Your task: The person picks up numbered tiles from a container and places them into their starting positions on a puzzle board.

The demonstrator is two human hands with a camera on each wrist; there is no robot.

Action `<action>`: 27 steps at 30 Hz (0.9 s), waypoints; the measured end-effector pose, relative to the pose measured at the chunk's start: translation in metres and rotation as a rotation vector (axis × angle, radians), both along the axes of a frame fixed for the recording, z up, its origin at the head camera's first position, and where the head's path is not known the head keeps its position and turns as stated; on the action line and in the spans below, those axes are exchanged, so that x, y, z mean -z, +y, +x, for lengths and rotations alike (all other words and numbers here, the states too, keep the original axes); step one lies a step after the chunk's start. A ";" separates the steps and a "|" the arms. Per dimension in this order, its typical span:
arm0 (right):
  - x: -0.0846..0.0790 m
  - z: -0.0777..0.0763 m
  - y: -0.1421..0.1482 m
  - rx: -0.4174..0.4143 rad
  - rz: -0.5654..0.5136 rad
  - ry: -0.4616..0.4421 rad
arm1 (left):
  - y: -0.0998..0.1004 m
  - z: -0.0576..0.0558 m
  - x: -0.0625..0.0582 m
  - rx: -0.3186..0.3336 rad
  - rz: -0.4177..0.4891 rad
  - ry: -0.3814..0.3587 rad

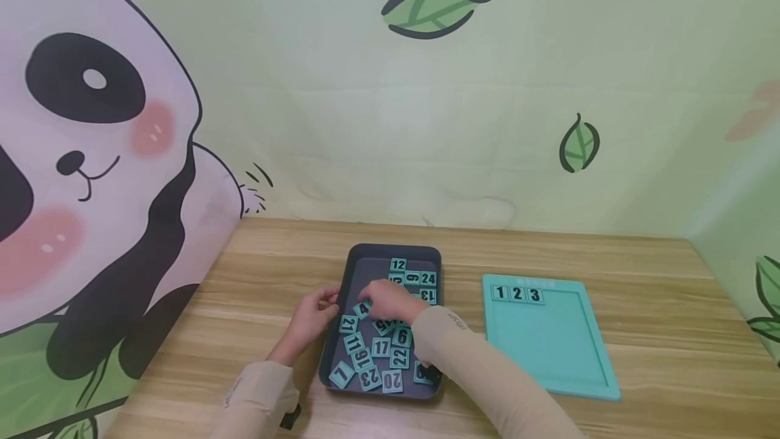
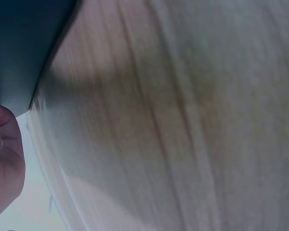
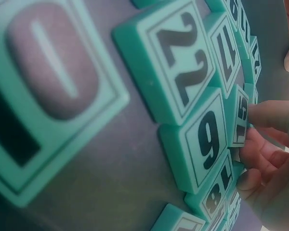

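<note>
My right hand (image 1: 390, 298) reaches into a dark tray (image 1: 365, 253) of teal number tiles. Its thumb and fingers pinch the number 4 tile (image 1: 362, 309), which tilts among the others. In the right wrist view, the fingertips meet just behind the number 15 tile (image 3: 241, 115) and mostly hide what they hold. My left hand (image 1: 312, 317) rests at the tray's left rim, fingers loosely bent and fingertips right at the edge. The left wrist view shows this hand beside the tray's outer wall (image 2: 24, 53).
Right of the tray lies a teal board (image 1: 542, 351) with a raised border. Tiles 1, 2 and 3 (image 1: 517, 294) stand in a row at its upper left. Several loose tiles, such as 7 (image 1: 342, 375) and 20 (image 1: 393, 381), fill the tray's near end. Beneath is a wooden table (image 1: 658, 330).
</note>
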State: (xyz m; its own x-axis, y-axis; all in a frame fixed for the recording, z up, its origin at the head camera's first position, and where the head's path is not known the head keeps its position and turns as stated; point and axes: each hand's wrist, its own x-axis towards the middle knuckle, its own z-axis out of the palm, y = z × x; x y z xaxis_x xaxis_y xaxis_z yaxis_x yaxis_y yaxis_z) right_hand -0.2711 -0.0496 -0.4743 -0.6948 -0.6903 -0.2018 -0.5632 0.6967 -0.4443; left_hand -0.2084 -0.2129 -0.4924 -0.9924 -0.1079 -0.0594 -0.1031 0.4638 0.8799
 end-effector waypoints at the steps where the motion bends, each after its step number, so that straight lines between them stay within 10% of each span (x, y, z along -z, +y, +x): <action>1: 0.000 0.000 0.000 0.001 0.007 0.007 | 0.001 0.000 0.000 0.001 -0.003 0.004; 27: -0.050 -0.004 0.073 0.002 -0.146 0.063 | 0.001 -0.002 0.003 0.011 -0.034 -0.012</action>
